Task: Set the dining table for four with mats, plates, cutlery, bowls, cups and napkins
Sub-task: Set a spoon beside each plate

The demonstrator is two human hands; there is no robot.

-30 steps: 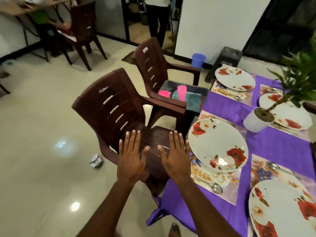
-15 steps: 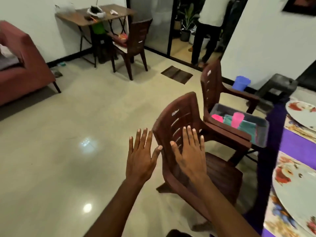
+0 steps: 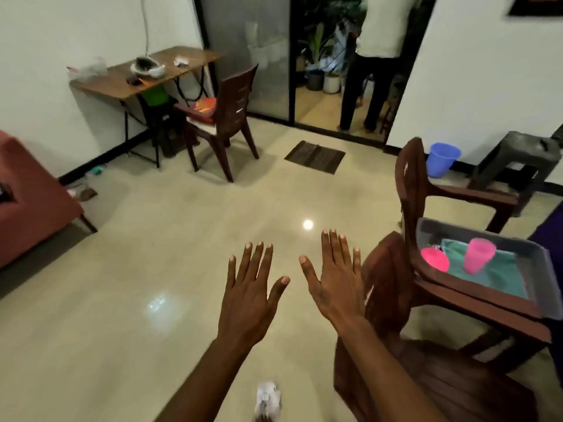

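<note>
My left hand [image 3: 248,296] and my right hand [image 3: 333,281] are held out flat over the floor, fingers spread, palms down, holding nothing. To the right a grey tray [image 3: 545,275] rests on the arms of a brown chair. In it an upright pink cup [image 3: 478,255] and a second pink cup [image 3: 435,259], lower and seemingly on its side, sit on a teal cloth [image 3: 493,278]. The tray is about a hand's length right of my right hand. The dining table is out of view except for a purple sliver [image 3: 551,220] at the right edge.
A brown plastic chair [image 3: 426,370] stands just below and right of my right arm; another brown chair [image 3: 417,184] carries the tray. A crumpled paper [image 3: 268,399] lies on the floor. Farther off are a blue bucket [image 3: 441,159], a stool [image 3: 524,153], a side table [image 3: 146,74], a sofa [image 3: 27,202] and a person [image 3: 374,56] in the doorway.
The view has swung left, away from the set table toward the open floor. Both hands stay flat and spread, and now hover over the floor instead of the chair.
</note>
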